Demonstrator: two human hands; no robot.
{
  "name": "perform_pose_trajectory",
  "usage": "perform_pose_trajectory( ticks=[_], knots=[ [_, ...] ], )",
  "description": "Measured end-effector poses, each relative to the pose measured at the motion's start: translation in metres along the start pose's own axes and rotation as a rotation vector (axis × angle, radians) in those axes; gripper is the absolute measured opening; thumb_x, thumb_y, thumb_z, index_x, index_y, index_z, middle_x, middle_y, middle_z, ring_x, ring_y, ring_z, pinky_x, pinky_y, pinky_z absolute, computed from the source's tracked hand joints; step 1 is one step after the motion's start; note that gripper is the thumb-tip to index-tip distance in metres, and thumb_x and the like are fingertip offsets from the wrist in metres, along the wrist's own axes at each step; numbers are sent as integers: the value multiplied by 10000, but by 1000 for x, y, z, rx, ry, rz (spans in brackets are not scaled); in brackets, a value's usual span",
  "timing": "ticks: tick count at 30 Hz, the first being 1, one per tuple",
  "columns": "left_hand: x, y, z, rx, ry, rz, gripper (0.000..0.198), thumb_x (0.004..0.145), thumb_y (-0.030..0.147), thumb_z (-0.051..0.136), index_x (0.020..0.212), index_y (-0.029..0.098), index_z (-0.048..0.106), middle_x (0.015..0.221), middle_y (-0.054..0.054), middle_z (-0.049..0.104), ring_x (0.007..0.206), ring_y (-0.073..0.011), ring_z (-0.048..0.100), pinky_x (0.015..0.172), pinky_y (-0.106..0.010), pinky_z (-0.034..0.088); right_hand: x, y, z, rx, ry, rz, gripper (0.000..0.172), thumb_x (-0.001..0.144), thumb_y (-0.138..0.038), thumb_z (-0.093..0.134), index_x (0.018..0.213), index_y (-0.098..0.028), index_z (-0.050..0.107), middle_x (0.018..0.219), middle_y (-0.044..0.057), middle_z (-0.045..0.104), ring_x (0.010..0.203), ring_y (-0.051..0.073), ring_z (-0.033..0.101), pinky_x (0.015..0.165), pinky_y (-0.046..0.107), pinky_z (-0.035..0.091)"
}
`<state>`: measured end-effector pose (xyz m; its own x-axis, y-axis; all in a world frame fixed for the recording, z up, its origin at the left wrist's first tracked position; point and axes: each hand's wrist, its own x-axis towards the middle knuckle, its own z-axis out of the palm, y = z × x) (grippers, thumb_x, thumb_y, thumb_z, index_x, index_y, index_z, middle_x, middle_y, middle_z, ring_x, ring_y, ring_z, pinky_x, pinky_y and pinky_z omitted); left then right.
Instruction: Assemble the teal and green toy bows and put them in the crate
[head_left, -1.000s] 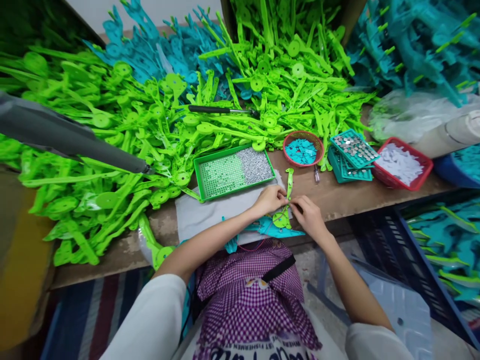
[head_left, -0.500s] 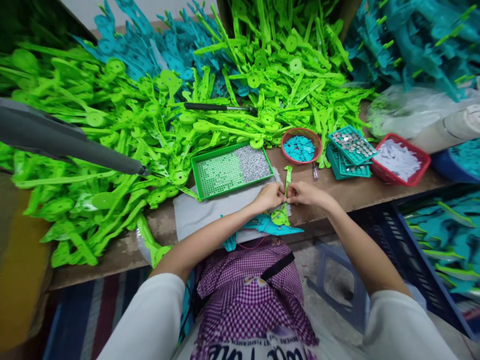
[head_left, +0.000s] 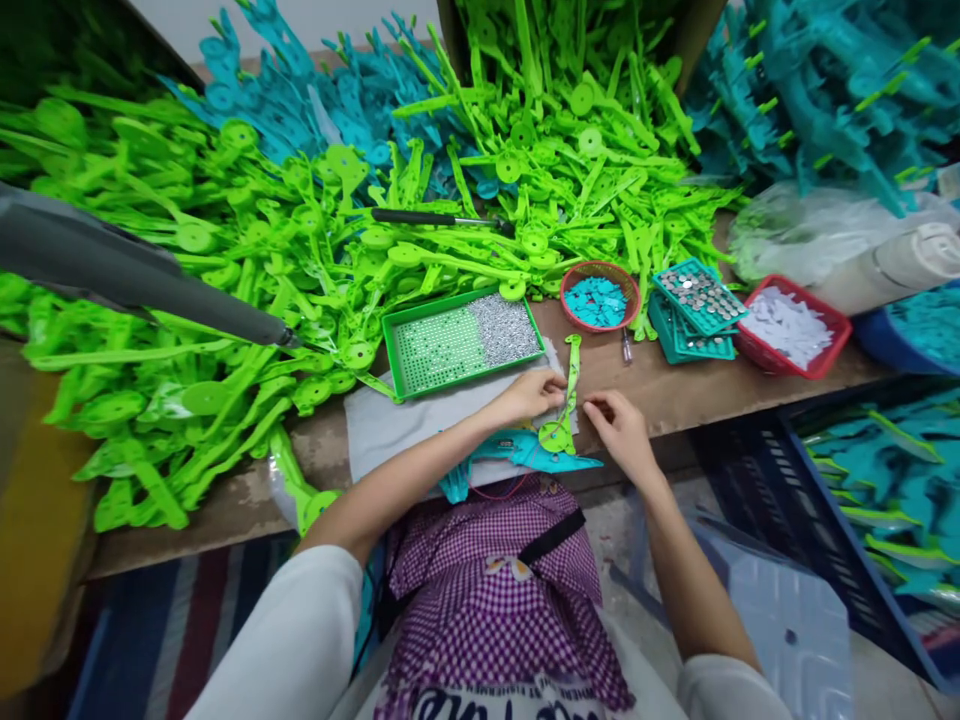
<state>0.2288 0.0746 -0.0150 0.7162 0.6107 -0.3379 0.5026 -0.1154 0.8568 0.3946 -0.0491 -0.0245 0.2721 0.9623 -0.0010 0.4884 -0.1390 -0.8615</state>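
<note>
A slim bright green plastic part (head_left: 572,375) with a round lower end lies across the front of the bench. Its round end rests over a teal plastic body piece (head_left: 517,450), and a thin reddish wire loops there. My left hand (head_left: 534,395) is beside the green part, fingers closed with their tips near its middle; what they pinch is too small to make out. To the right, my right hand (head_left: 619,430) is apart from the part, fingers loosely bent and nothing visible in them. A grey cloth (head_left: 382,430) lies under the work.
A green tray (head_left: 431,388) of small silvery pieces stands behind my hands. Further right are a red basket (head_left: 568,312) of teal bits, teal trays (head_left: 675,345) of metal discs and a red bin (head_left: 832,350) of white pieces. Green parts (head_left: 225,270) heap behind; a dark driver (head_left: 150,265) juts in.
My right hand has let go of the green part and moved right and slightly down. My left hand stays close beside the part. More of a blue-grey stool shows below.
</note>
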Motion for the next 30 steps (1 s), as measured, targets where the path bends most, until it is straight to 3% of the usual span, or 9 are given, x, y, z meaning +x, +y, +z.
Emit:
perform_pose_trajectory(
  ticks=[4,6,9,11,16,20,24,30],
  knots=[
    [-60,14,-1,408,85,174,267,875,325,590,1086,161,596,1045,-85,636,931,-216,609,830,-366,485,-15,-16,5,-108,76,-123,184,913,-316,488,945,-210,634,912,57,645,866,181,606,778,309,488],
    [-83,19,5,613,95,159,312,871,394,590,1069,153,586,1045,-101,615,960,-250,592,836,-394,476,-14,-20,9,-95,31,-169,181,916,-303,489,975,-214,636,968,65,641,932,186,605,839,322,483],
    [-98,24,19,767,113,113,214,901,319,548,1022,144,579,1007,-100,607,979,-258,580,846,-388,462,-7,-17,19,-75,-11,-160,182,907,-311,504,974,-210,639,999,70,631,970,192,602,874,335,477],
    [-99,25,28,774,120,85,143,925,237,489,995,151,580,986,-91,612,962,-243,585,840,-373,459,-2,-12,24,-64,10,-94,181,892,-338,528,930,-203,641,943,62,632,908,190,611,823,328,491],
    [-100,26,36,720,143,-27,179,921,136,425,1016,153,575,966,-91,641,927,-236,603,848,-380,458,9,-5,26,-70,5,17,179,833,-368,589,845,-191,611,863,46,614,772,177,613,719,314,498],
    [-98,27,24,586,143,-37,235,906,129,440,1084,154,591,960,-86,660,917,-214,619,835,-335,475,18,-3,22,-51,-86,24,142,815,-338,585,826,-196,586,841,27,589,748,166,605,723,317,482],
    [-89,40,9,522,203,39,257,922,164,424,1030,186,657,1000,-79,648,1001,-212,597,903,-333,460,26,-1,17,-25,-168,44,151,784,-344,601,794,-195,577,812,16,587,731,159,592,714,308,461],
    [-71,47,22,564,-11,72,296,844,73,440,973,185,682,939,-80,632,866,-216,619,820,-349,497,32,-5,11,-70,-239,64,160,769,-347,597,770,-191,566,749,-1,586,678,140,550,674,280,428]
  ],
)
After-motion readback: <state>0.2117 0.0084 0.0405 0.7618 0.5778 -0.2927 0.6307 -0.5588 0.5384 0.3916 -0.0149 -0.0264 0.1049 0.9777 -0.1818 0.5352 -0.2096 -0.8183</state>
